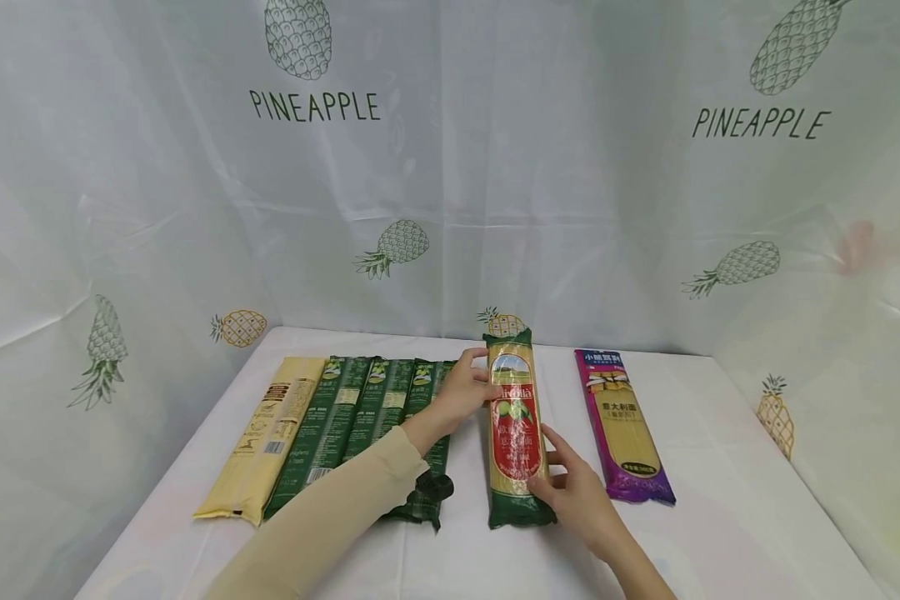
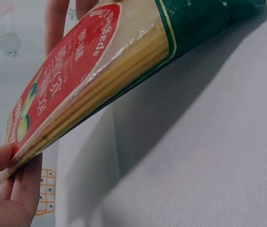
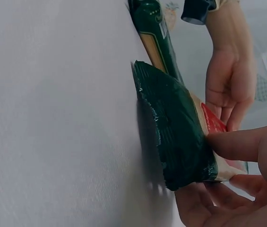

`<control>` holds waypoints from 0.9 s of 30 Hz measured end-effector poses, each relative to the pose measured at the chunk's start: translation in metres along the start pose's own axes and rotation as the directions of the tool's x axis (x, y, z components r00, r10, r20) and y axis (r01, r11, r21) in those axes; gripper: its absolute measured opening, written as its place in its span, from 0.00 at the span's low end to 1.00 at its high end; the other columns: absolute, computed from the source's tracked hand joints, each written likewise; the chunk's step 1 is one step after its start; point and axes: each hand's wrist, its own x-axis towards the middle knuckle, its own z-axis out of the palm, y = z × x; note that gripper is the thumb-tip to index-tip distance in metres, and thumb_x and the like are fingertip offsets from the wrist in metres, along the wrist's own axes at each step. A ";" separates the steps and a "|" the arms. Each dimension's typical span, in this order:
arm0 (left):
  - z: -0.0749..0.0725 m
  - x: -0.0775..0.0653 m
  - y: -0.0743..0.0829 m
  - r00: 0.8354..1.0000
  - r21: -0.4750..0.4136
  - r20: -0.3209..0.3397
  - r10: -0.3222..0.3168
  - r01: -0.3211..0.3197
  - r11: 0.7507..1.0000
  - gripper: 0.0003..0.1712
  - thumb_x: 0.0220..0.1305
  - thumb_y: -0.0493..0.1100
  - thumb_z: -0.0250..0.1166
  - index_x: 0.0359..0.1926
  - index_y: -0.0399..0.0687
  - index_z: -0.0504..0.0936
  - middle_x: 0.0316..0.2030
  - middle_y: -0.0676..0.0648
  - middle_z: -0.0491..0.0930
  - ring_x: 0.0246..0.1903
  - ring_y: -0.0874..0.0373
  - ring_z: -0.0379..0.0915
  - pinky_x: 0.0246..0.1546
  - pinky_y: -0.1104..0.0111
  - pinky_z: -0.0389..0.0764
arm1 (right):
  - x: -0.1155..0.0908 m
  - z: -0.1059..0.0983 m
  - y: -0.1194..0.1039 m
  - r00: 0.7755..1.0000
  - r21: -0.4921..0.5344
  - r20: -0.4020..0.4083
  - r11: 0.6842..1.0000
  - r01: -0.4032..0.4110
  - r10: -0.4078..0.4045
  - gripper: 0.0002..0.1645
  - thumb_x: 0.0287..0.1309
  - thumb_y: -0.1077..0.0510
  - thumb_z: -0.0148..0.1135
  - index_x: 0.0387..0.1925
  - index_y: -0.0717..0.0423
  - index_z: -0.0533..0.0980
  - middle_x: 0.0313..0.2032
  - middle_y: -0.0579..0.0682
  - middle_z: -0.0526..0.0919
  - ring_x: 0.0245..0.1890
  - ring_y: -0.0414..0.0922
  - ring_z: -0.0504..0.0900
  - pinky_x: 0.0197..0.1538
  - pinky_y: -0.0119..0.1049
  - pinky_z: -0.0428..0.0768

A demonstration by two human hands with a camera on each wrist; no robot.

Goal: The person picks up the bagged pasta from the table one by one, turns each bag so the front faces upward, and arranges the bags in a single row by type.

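A spaghetti packet (image 1: 515,425) with a red label and green ends is held between both hands, its front facing up. My left hand (image 1: 461,390) grips its far left edge, thumb on the front and fingers beneath. Down at the near right corner, my right hand (image 1: 579,496) pinches the edge between thumb and fingers. In the left wrist view the packet (image 2: 76,71) slants, its far end raised above the table and its green near end low. The right wrist view shows the green end (image 3: 176,127) close over the white cloth.
Left of the hands lie several green pasta packets (image 1: 322,425) side by side, with a yellow packet (image 1: 270,433) at their outer edge. To the right rests a purple pasta packet (image 1: 625,425). A pineapple-print curtain (image 1: 495,167) hangs behind the white table (image 1: 735,500).
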 end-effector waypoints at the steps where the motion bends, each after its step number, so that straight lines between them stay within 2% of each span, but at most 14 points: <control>1: 0.002 0.000 0.000 1.000 -0.001 0.001 0.004 -0.004 1.000 0.44 0.69 0.30 0.70 0.79 0.53 0.63 0.50 0.41 0.84 0.42 0.51 0.86 0.41 0.60 0.87 | 0.000 -0.001 0.000 1.000 -0.005 0.004 1.000 -0.004 0.004 0.51 0.67 0.60 0.73 0.84 0.44 0.58 0.60 0.59 0.80 0.45 0.47 0.84 0.44 0.45 0.87; 8: 0.011 0.003 0.002 1.000 0.004 0.003 0.015 -0.015 1.000 0.43 0.69 0.30 0.70 0.79 0.54 0.64 0.50 0.41 0.85 0.40 0.51 0.86 0.41 0.60 0.88 | 0.001 -0.010 0.004 1.000 -0.020 0.007 1.000 -0.021 0.021 0.51 0.66 0.62 0.73 0.83 0.43 0.59 0.59 0.57 0.82 0.42 0.46 0.85 0.44 0.43 0.87; 18: 0.029 0.018 -0.001 0.999 0.030 0.033 0.036 -0.037 0.999 0.43 0.69 0.31 0.70 0.80 0.51 0.64 0.50 0.40 0.85 0.41 0.51 0.86 0.42 0.61 0.88 | 0.003 -0.027 0.012 1.000 -0.040 -0.012 0.999 -0.016 0.015 0.50 0.67 0.64 0.72 0.83 0.46 0.59 0.59 0.59 0.81 0.42 0.47 0.84 0.45 0.43 0.88; 23: 0.041 0.027 -0.001 0.999 0.059 0.029 0.033 -0.034 0.998 0.43 0.70 0.32 0.70 0.80 0.51 0.64 0.51 0.40 0.85 0.43 0.51 0.87 0.44 0.61 0.88 | 0.005 -0.039 0.015 1.000 -0.094 -0.018 0.995 0.019 -0.021 0.48 0.67 0.64 0.71 0.83 0.51 0.60 0.59 0.62 0.82 0.42 0.46 0.86 0.43 0.43 0.88; 27: 0.052 0.035 -0.001 1.000 0.102 0.004 0.025 -0.025 0.995 0.42 0.69 0.33 0.71 0.79 0.50 0.65 0.50 0.41 0.86 0.45 0.52 0.86 0.47 0.62 0.86 | 0.009 -0.052 0.016 0.998 -0.182 -0.030 0.982 0.054 -0.061 0.46 0.67 0.65 0.71 0.81 0.55 0.62 0.58 0.63 0.83 0.42 0.46 0.85 0.42 0.42 0.87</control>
